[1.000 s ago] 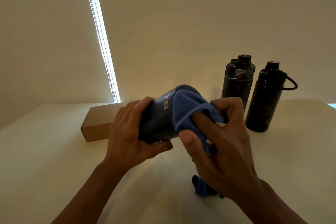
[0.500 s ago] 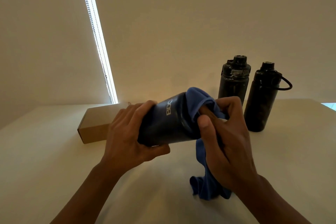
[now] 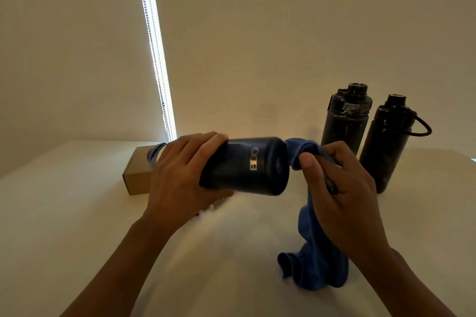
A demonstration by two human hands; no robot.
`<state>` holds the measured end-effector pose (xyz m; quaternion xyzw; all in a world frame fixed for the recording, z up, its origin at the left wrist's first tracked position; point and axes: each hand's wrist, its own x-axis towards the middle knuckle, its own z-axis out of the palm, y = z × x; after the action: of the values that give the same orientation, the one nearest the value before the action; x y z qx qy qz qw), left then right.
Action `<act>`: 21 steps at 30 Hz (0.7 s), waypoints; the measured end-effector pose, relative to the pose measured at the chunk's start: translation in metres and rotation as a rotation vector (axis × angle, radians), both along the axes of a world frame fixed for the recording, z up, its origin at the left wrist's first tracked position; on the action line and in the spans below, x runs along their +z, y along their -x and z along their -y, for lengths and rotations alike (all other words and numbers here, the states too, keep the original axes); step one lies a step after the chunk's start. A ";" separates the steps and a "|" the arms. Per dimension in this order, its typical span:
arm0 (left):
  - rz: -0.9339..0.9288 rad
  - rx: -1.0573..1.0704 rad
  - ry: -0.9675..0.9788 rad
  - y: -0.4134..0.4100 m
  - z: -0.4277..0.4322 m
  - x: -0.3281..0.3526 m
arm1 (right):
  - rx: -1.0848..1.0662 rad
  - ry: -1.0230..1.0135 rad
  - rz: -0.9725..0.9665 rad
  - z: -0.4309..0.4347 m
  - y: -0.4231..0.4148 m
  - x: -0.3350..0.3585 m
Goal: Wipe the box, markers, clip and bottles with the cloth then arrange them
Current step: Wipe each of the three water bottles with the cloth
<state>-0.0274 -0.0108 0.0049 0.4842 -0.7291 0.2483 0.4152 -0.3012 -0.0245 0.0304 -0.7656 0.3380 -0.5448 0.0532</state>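
Step in hand: wiping the dark blue bottle [image 3: 244,166], judged from the cloth meeting its base end.
Left grip: left hand [image 3: 180,175] wrapping around the bottle's upper body, fingers curled over the top and thumb underneath, clamping it sideways in the air above the surface [image 3: 77,226].
Right grip: right hand [image 3: 337,188] pinching a bunched fold of the blue cloth [image 3: 309,226], thumb and fingers closed on the fabric, pressing it against the rim of the bottle's base.
Cloth: hanging down from the right hand, lower end pooling on the surface near the right forearm.
Bottle position: lying level between both hands, base toward the right, lid end hidden behind the left hand, white lettering facing the camera.
Other bottles: two black bottles [image 3: 345,121] [image 3: 386,144] standing upright side by side behind the right hand, well clear of the wiping.
Box: cardboard box [image 3: 136,175] resting on the surface behind the left hand, partly covered by it.
Small items: something thin and pale [image 3: 215,206] showing under the left hand, probably a marker; too little visible for certainty; clip not visible.
Progress: seemingly mid-task, arranging not yet done.
Next move calling for: turning the bottle in the left grip while sweeping the cloth over the base, then standing it upright beside the black pair.
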 end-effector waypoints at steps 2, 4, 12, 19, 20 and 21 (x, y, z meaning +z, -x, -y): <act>0.066 -0.020 0.010 -0.004 0.004 -0.002 | 0.024 -0.119 -0.032 -0.001 -0.002 0.001; 0.129 -0.049 0.024 -0.005 0.008 -0.002 | 0.051 -0.271 -0.082 -0.002 -0.002 0.003; 0.347 -0.101 0.025 0.003 0.008 0.002 | 0.266 -0.795 -0.367 0.000 -0.007 -0.007; 0.212 0.097 0.045 0.012 0.010 0.001 | 0.322 -0.963 -0.127 -0.001 -0.015 -0.020; 0.100 0.134 0.024 0.013 0.011 0.000 | 0.301 -0.950 -0.077 -0.001 -0.020 -0.023; -0.031 0.152 0.007 0.015 0.011 -0.001 | 0.268 -0.944 -0.038 -0.002 -0.024 -0.026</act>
<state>-0.0424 -0.0219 0.0034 0.5403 -0.6830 0.2741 0.4079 -0.2768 -0.0229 0.0044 -0.7044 0.4476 -0.3065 0.4578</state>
